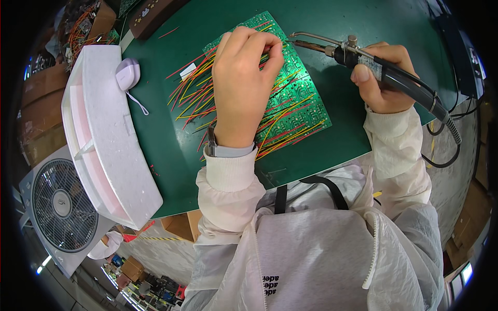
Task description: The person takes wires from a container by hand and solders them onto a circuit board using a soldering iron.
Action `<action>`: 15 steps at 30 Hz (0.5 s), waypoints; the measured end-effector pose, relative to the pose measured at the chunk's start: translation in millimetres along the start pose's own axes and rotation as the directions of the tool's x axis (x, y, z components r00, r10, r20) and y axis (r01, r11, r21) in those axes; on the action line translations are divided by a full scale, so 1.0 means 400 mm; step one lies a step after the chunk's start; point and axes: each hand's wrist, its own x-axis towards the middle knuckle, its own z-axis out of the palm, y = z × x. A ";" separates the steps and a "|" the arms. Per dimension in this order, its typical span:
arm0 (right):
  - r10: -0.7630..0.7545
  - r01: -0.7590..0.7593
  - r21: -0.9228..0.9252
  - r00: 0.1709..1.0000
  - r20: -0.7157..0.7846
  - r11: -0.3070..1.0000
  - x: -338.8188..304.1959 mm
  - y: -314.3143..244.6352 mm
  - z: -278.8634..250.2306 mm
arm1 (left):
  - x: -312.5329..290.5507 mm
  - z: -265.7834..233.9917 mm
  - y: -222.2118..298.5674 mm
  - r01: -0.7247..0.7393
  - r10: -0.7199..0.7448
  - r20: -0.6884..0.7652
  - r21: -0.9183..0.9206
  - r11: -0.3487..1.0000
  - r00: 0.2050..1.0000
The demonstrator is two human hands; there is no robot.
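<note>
My right hand is wrapped round a soldering iron with a thin metal feed tube fixed along its top. The iron's tip points left, at the upper right edge of a green panel of circuit boards. Above the panel, my left hand is closed, with thumb and forefinger pinched together close to the iron's tip. What lies between those fingers is too small and hidden to make out. Red, yellow and black wires stick out from the panel on both sides of the left hand and pass beneath it.
A white foam tray stands at the left, with a small lilac device on its edge. Beyond it is a box fan. A dark box sits at the far left of the green mat. Cables hang at the right.
</note>
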 end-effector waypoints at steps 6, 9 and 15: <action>-0.026 0.026 0.005 1.000 0.006 1.000 -0.001 0.001 0.003 | 0.001 -0.001 0.001 -0.003 0.003 -0.004 0.016 1.000 1.000; -0.015 0.016 0.022 1.000 -0.014 1.000 -0.003 -0.004 0.006 | 0.000 -0.002 -0.001 -0.010 0.010 -0.005 0.029 1.000 1.000; -0.003 0.007 0.066 0.998 -0.056 0.998 -0.003 0.000 0.008 | 0.000 -0.001 -0.002 -0.010 0.010 -0.001 0.032 0.999 1.000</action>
